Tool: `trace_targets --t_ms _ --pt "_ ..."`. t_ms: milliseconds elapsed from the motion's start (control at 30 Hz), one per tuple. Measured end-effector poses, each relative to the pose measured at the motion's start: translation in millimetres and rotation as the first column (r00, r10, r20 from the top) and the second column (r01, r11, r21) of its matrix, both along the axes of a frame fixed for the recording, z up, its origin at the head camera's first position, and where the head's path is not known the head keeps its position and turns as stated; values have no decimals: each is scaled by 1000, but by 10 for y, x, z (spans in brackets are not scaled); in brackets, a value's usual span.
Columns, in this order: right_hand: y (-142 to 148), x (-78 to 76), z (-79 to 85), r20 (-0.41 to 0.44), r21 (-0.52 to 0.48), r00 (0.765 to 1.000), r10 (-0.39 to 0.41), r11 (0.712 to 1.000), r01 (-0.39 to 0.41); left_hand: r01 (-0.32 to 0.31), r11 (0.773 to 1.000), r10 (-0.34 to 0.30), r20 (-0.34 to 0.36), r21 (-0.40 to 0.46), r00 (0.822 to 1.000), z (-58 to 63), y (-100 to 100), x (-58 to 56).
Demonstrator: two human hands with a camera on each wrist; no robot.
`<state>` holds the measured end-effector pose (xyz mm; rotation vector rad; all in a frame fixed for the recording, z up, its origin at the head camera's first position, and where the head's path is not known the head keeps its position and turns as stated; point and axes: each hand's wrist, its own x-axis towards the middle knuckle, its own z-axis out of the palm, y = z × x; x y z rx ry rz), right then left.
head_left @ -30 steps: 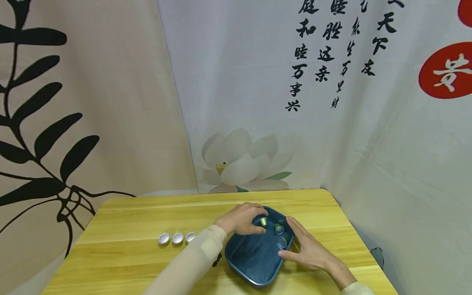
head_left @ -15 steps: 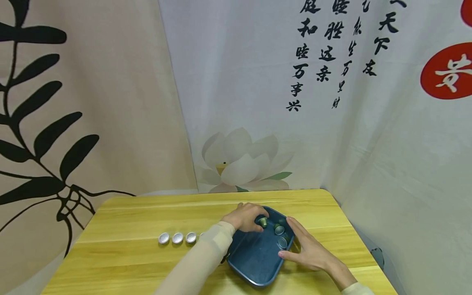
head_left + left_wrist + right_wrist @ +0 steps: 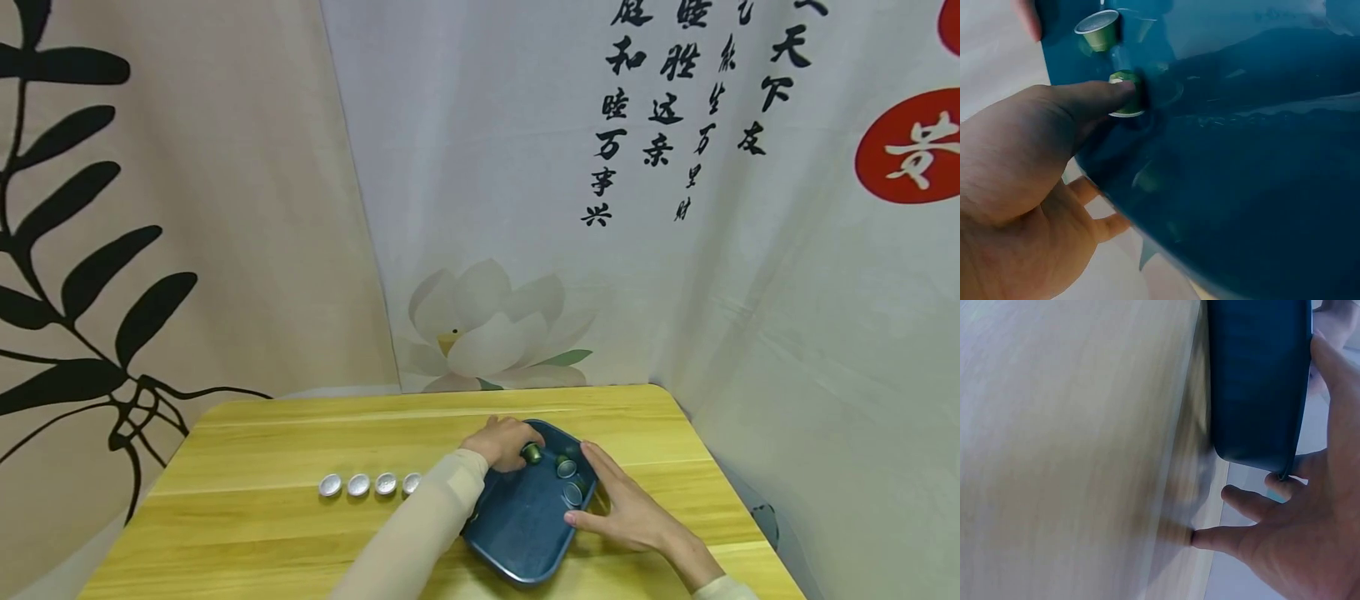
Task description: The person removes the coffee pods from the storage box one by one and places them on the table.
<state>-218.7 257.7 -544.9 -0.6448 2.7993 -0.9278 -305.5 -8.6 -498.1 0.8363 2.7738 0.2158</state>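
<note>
A dark blue tray (image 3: 525, 533) stands on the table, turned at an angle. My left hand (image 3: 501, 442) reaches over its far left side and pinches a small green coffee capsule (image 3: 1124, 106); the thumb presses on the capsule in the left wrist view, while the fingertip opposite is hidden. Two more green capsules with silvery lids, one nearer (image 3: 572, 494) and one farther (image 3: 566, 468), lie along the tray's right wall. At that wall my right hand (image 3: 633, 510) holds the tray, its thumb and fingers spread along the rim; one fingertip touches the table in the right wrist view.
Left of the tray, several round silver-topped pieces (image 3: 358, 485) form a row on the yellow wooden table (image 3: 247, 525); my left sleeve partly covers the rightmost. Printed cloth (image 3: 480, 167) hangs behind the table and along its right side.
My left hand and forearm have shifted slightly right, closing in around the capsule, which has tilted. More of the row of silver-topped pieces shows. The right hand stays at the tray.
</note>
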Motion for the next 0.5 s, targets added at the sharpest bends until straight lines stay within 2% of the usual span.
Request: trace_targets --t_ms 233,500 --pt "-3 6 0 1 -7 1000 0 1000 0 -19 1000 19 -5 -8 1000 -40 -5 -8" --pt "-4 13 2 -8 -3 1000 -4 1000 4 -1 1000 1 -6 -9 1000 -21 -5 18"
